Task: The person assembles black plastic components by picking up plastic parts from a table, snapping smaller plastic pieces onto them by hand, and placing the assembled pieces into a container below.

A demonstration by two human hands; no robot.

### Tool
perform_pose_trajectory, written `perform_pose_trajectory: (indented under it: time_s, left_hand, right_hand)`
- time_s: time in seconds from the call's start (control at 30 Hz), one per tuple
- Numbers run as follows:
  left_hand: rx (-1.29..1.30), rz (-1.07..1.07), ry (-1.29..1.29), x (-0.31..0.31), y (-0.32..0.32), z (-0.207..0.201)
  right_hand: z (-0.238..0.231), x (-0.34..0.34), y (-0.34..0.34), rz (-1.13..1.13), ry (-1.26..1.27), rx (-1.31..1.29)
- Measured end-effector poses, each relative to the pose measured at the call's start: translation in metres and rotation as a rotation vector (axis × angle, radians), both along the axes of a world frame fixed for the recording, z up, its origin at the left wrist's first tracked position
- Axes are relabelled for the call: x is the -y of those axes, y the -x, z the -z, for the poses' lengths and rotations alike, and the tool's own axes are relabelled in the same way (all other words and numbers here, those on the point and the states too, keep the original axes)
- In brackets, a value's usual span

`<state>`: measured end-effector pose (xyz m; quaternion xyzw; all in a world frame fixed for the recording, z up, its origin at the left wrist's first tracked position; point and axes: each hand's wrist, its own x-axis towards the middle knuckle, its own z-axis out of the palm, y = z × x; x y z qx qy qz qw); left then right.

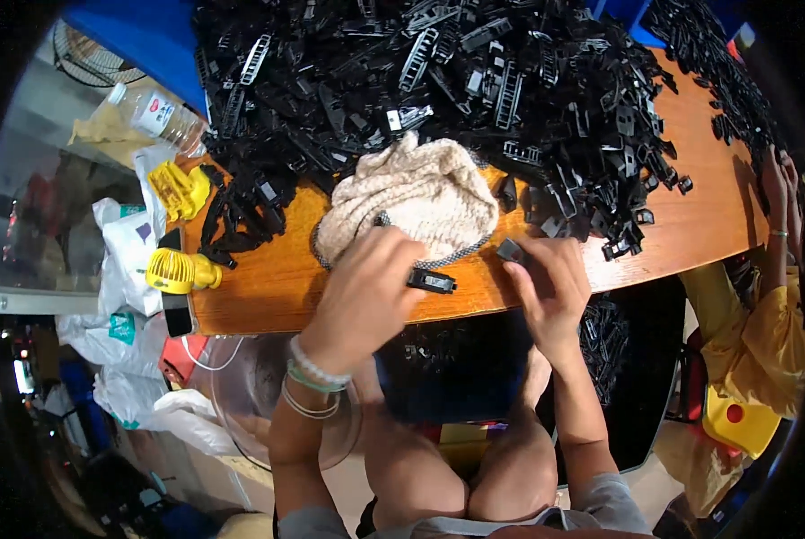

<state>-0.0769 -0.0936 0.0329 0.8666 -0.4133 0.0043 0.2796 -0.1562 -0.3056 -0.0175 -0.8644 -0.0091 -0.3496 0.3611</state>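
Black clip point(433, 281) at the left hand point(365, 286) seems light and stiff, best held by its long sides. Right hand point(555, 277) pinches a dark piece point(510, 251); left fingers' grip, cannot tell

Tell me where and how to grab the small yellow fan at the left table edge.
Likely best: pinch the yellow fan by its smooth, narrower end, coming from the right, since that end points toward bare tabletop while the ribbed cage sits left.
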Motion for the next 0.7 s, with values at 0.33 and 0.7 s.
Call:
perform_pose_trajectory:
  time_s: [0.33, 0.7]
  left_hand:
    - [-0.178, -0.062, 0.242, -0.021, -0.001, 0.024]
    - [-0.32, 0.066, 0.332, -0.025, 0.008, 0.02]
  right_hand:
    - [-0.009, -0.021, -0.005, -0.36, -0.129, -0.278]
    - [-0.019, -0.024, 0.006, -0.428, -0.004, -0.296]
